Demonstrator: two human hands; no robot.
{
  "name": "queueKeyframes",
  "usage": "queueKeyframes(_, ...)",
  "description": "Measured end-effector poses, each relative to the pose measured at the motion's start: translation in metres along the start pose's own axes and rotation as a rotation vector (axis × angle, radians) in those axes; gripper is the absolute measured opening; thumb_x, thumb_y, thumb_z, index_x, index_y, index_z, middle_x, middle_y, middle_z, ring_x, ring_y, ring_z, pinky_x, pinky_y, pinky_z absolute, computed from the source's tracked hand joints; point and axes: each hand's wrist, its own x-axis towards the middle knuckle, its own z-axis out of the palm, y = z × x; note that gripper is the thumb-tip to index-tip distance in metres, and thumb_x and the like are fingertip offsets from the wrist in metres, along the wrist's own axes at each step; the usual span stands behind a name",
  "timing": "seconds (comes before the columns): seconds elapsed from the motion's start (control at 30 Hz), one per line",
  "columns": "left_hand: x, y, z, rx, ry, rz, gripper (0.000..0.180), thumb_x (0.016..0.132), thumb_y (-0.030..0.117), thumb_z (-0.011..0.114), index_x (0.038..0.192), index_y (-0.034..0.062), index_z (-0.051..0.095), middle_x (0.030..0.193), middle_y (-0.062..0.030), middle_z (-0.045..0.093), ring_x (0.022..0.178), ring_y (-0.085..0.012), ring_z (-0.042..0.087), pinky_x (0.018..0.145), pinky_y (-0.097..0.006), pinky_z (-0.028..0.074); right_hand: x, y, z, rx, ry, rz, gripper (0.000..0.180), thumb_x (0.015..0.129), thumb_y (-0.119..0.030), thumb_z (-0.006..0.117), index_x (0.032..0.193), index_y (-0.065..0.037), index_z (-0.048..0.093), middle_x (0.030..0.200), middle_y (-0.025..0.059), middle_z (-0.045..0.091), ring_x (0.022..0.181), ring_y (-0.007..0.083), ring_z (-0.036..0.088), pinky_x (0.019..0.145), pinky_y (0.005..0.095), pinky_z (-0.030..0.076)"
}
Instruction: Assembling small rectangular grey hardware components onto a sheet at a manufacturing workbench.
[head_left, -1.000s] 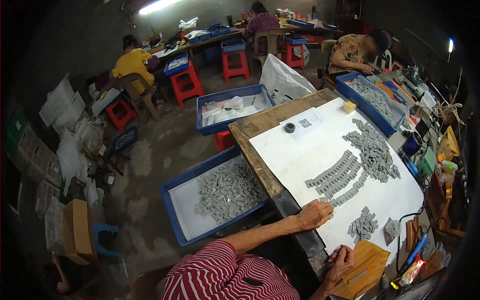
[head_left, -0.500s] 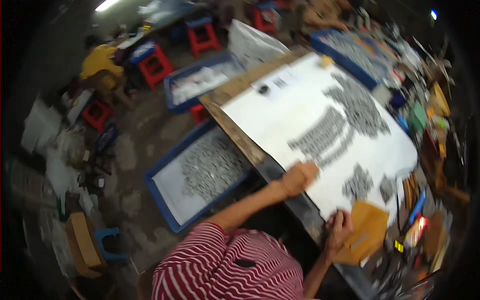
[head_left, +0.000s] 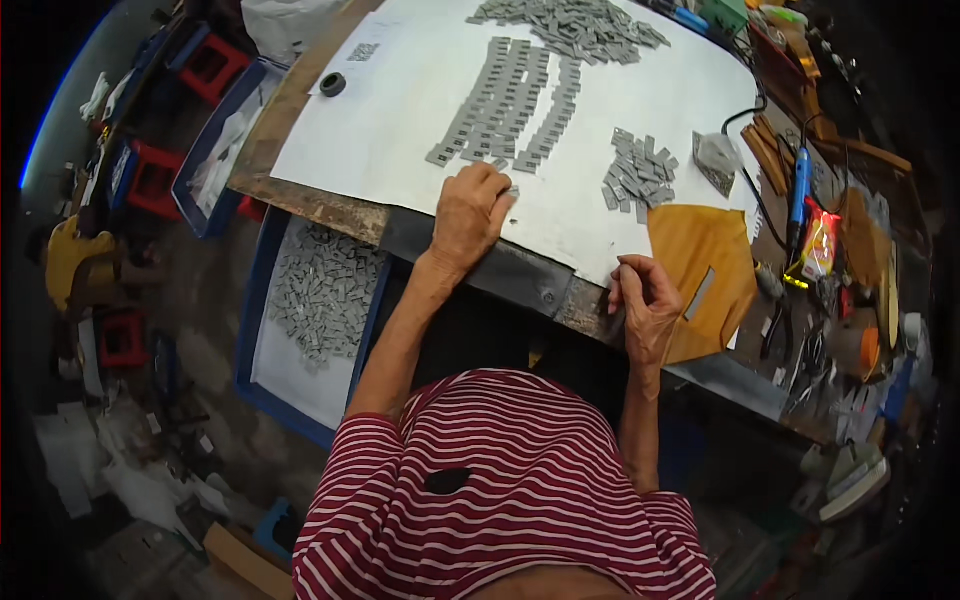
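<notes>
Small flat grey plates lie on a white sheet [head_left: 380, 130]. Several overlapping rows of plates [head_left: 500, 100] run toward me. My left hand [head_left: 466, 220] rests at the near end of these rows, fingers curled, and a small grey plate [head_left: 514, 191] shows at its thumb. By the sheet's near edge my right hand [head_left: 650, 308] has its thumb and forefinger pinched; anything between them is too small to make out. Beside it lies a yellow-brown wooden board [head_left: 735, 265] bearing one grey strip [head_left: 700, 293]. A loose heap of plates [head_left: 640, 172] sits beyond the right hand.
A bigger pile of plates [head_left: 590, 28] lies at the far side, and a black ring [head_left: 333, 85] at left. Below the table's left edge stands a blue-rimmed tray [head_left: 262, 330] of plates. A blue pen-shaped tool [head_left: 800, 190], cables and pliers [head_left: 778, 328] crowd the right.
The view has turned and now looks more squarely down at the table. My left hand stays by the near end of the rows, my right hand beside the wooden board.
</notes>
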Motion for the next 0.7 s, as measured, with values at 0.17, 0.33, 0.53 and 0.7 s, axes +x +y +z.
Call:
queueKeyframes(0.17, 0.002, -0.003, 0.001, 0.017, -0.01, -0.001, 0.012, 0.071, 0.008, 0.064, 0.081, 0.0038, 0.058, 0.081, -0.0075, 0.053, 0.077, -0.0254, 0.053, 0.065, -0.037, 0.039, -0.009, 0.001, 0.0, 0.008, -0.021, 0.021, 0.01, 0.085, -0.002, 0.052, 0.092, 0.002, 0.056, 0.068, 0.0022, 0.053, 0.055, 0.0057, 0.048, 0.047, 0.0183, 0.039)
queueKeyframes(0.33, 0.011, -0.001, 0.005, 0.005, -0.047, -0.008, 0.013, 0.07, 0.006, 0.065, 0.08, 0.0043, 0.059, 0.079, -0.0077, 0.051, 0.076, -0.0256, 0.052, 0.065, -0.036, 0.04, -0.017, 0.004, -0.004, -0.08, -0.04, -0.028, 0.008, 0.084, -0.001, 0.052, 0.091, 0.001, 0.056, 0.062, -0.0001, 0.051, 0.053, 0.0046, 0.048, 0.046, 0.0178, 0.038)
queueKeyframes(0.53, 0.02, -0.001, 0.014, 0.049, -0.036, 0.045, 0.014, 0.068, 0.003, 0.066, 0.08, 0.0033, 0.059, 0.076, -0.0092, 0.05, 0.074, -0.0276, 0.052, 0.066, -0.038, 0.041, -0.034, 0.013, -0.009, -0.174, -0.089, -0.068, 0.005, 0.084, 0.0, 0.051, 0.087, 0.002, 0.055, 0.061, 0.0015, 0.05, 0.05, 0.0057, 0.048, 0.045, 0.0191, 0.037)
queueKeyframes(0.7, 0.022, -0.002, 0.02, 0.074, -0.062, 0.067, 0.015, 0.069, 0.003, 0.066, 0.082, 0.0031, 0.06, 0.081, -0.0097, 0.053, 0.078, -0.0278, 0.053, 0.068, -0.038, 0.041, -0.049, 0.015, -0.011, -0.153, -0.156, -0.015, 0.006, 0.083, 0.002, 0.052, 0.087, 0.002, 0.055, 0.068, 0.0043, 0.052, 0.051, 0.0069, 0.051, 0.044, 0.0194, 0.039)
